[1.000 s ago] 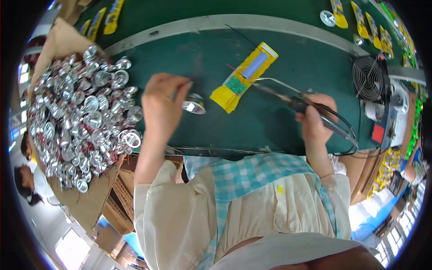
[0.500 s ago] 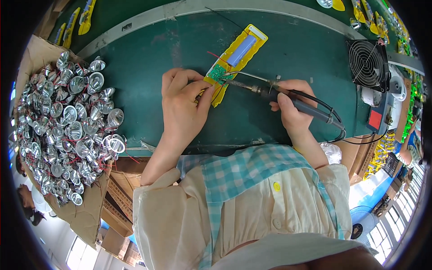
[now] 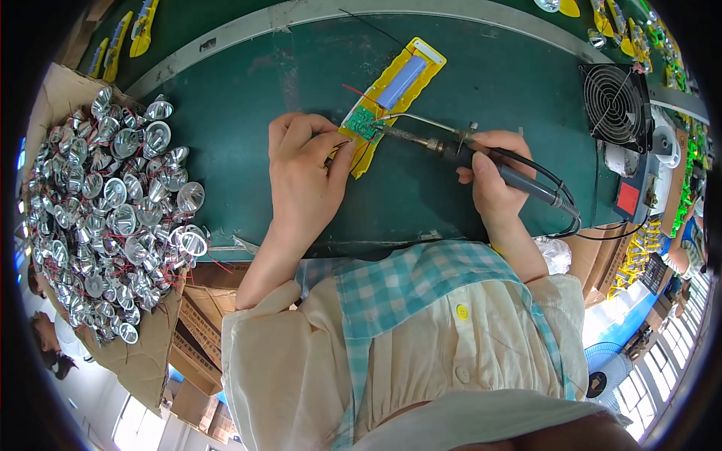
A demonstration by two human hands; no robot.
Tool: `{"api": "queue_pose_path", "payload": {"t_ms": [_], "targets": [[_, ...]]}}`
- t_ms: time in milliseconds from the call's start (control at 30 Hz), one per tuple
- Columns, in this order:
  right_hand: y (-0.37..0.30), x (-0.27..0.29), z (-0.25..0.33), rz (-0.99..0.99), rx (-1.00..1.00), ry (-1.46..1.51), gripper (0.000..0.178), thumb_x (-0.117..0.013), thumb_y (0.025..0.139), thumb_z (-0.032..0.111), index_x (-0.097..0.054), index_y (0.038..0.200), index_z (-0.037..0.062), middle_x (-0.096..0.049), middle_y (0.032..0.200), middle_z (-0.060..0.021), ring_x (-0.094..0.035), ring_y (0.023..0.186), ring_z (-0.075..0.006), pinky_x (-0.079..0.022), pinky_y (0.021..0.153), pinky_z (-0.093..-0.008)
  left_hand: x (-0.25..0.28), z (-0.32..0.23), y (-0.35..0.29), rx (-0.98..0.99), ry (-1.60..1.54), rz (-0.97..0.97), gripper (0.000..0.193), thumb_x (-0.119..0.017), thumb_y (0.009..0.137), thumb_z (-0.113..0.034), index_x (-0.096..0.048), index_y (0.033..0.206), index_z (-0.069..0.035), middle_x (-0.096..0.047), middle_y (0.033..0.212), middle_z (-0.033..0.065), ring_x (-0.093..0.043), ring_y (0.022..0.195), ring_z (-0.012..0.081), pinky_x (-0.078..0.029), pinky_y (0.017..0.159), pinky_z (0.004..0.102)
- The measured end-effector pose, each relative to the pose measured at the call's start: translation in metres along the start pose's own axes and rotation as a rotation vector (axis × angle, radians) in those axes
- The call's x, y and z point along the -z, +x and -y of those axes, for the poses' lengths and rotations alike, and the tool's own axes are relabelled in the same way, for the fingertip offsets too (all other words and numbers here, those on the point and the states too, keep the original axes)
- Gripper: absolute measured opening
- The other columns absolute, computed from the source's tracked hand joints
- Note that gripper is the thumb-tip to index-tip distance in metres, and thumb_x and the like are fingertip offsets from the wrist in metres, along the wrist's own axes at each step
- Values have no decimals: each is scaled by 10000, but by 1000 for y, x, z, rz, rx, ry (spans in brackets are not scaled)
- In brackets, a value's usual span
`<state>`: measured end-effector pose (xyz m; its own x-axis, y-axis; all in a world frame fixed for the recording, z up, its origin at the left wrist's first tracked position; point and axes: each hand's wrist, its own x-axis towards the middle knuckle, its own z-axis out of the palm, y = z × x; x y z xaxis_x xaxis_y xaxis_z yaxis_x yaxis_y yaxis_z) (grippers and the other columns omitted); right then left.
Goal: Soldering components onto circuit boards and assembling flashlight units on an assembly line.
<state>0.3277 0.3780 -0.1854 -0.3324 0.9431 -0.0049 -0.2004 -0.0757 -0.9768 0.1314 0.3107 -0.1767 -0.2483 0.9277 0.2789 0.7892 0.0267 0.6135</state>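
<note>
A yellow plastic housing lies slanted on the green bench, with a blue cylindrical battery cell and a small green circuit board in it. Thin red and black wires come off the board. At the housing's lower left edge my left hand is closed, thumb and fingers pinching a thin dark wire. My right hand grips a soldering iron with a thin metal feed tube along its top. The iron's tip and the tube's end are at the board's right side; whether they touch it I cannot tell.
A cardboard box heaped with silvery reflector cups on red wires stands at the left. To the right are a black fan and a blue box with a red patch. Yellow housings lie beyond the bench's metal rail.
The soldering iron and my right hand have shifted slightly to the right, its tip sliding toward the board's right edge. The housing and my left hand have barely moved.
</note>
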Motion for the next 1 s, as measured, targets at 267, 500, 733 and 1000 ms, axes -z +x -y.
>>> {"api": "queue_pose_path", "payload": {"t_ms": [267,500,733,1000], "targets": [[0,-1,0,-17,-19,3,195,-554,673,15,-498,859,-2,-529,663,-67,-521,525,-83,-453,488,-185,9,-5,1,38,-38,31,73,-603,621,-19,-571,686,-14,-514,781,53,-438,829,235,-376,676,299],[1,3,-2,-2,33,-35,192,-527,693,33,-473,872,-10,-512,683,-85,-500,473,-107,-422,420,-171,13,10,-7,97,-207,-3,71,-596,647,-13,-578,713,-28,-530,728,60,-472,760,203,-394,630,287],[2,-6,-1,-6,-27,8,196,-550,673,5,-497,862,-1,-533,677,-75,-523,534,-89,-450,494,-190,3,3,0,63,-49,-40,68,-605,624,-14,-576,684,-28,-527,699,59,-465,711,221,-386,614,295],[2,-11,-2,20,-2,-57,205,-568,667,0,-501,861,-3,-536,733,-74,-531,579,-98,-450,539,-202,-3,2,8,37,-12,-27,51,-608,598,-14,-568,629,-14,-524,686,63,-455,755,235,-383,632,303]]}}
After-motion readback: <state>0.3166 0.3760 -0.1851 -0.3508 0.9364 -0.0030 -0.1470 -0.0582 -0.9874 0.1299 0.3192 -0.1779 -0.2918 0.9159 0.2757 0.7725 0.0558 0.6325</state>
